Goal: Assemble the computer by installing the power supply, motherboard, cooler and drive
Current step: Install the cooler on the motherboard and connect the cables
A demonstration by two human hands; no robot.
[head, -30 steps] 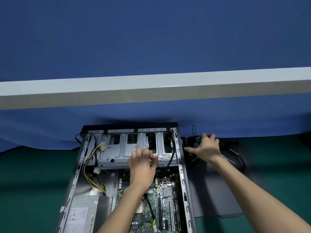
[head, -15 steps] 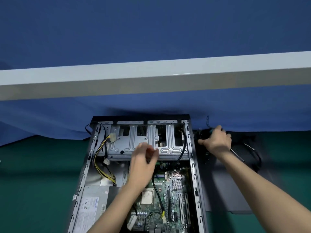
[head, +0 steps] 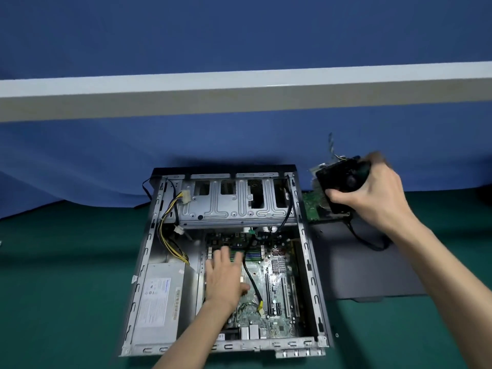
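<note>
The open computer case [head: 229,259] lies flat on the green worktop [head: 66,262], its far end close against the blue cloth backdrop [head: 239,35]. The person's right hand [head: 372,195] is up off the worktop to the right of the case, fingers and thumb curled tight around a black cooler [head: 339,182], which is tilted and blurred. A black cable [head: 364,238] trails from it down onto the dark side panel [head: 372,265] lying just beside the case. A green circuit board [head: 311,206] sits under the raised cooler, between the case wall and the panel.

The left hand [head: 226,278] is inside the case, fingers spread flat and loose over the motherboard [head: 266,278], gripping nothing. It covers the middle-left of the board, so I cannot tell whether it touches the board. A black lead [head: 251,283] runs across the board just right of that hand.

The power supply [head: 158,296] fills the near-left corner of the case, with yellow and black wires [head: 167,235] looping up the left wall to a white plug [head: 185,197]. The metal drive cage [head: 234,203] spans the far end, above the board's top edge.

The cooler is well apart from the left hand, with the case's right wall [head: 310,262] between them. The green worktop left of the case is open; to the right, the panel takes the room.
</note>
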